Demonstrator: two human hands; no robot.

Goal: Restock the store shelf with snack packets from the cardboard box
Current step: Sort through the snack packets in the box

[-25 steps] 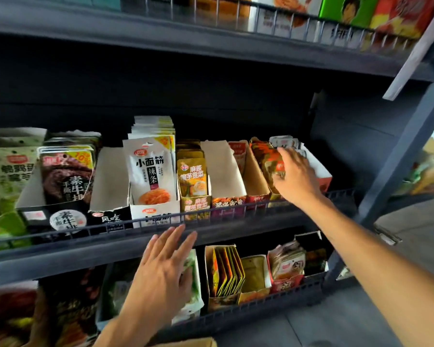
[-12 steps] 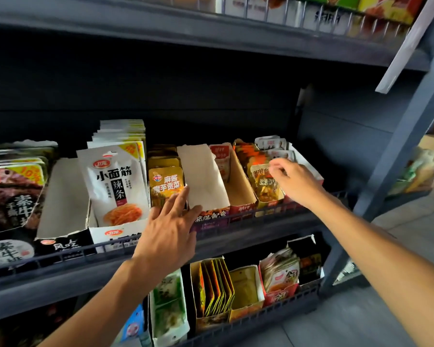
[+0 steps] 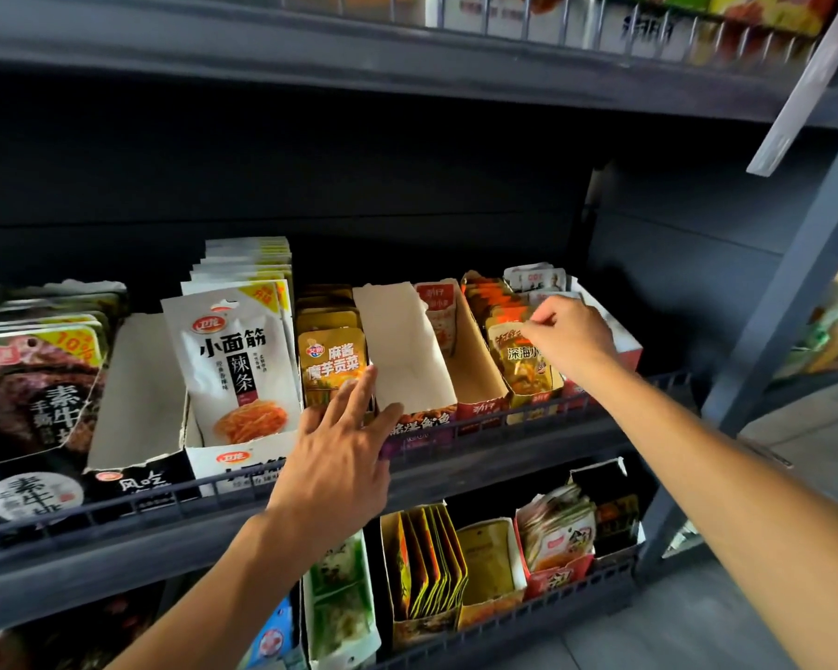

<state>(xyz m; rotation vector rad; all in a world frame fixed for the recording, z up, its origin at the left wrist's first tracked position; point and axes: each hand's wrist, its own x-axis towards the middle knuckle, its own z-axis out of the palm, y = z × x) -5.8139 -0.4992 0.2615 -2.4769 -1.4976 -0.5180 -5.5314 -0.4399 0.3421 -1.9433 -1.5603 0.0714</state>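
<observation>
Display boxes of snack packets line the middle shelf (image 3: 456,469). My right hand (image 3: 569,338) pinches the top of the front yellow-orange packet (image 3: 521,367) in a box near the shelf's right end. My left hand (image 3: 339,449) reaches forward with straight fingers. Its fingertips touch the front gold packet (image 3: 332,362) and the rim of an empty white-lined display box (image 3: 405,353). The cardboard stock box is out of view.
White noodle-snack packets (image 3: 235,357) and dark packets (image 3: 40,374) stand to the left. Another empty box (image 3: 139,394) sits between them. A wire rail (image 3: 528,418) edges the shelf front. The lower shelf (image 3: 504,616) holds more boxes. A grey upright (image 3: 789,292) stands at right.
My left hand has risen from below the shelf rail to the gold packets and the empty box. My right hand has drawn back to the front packet of its box and pinched it.
</observation>
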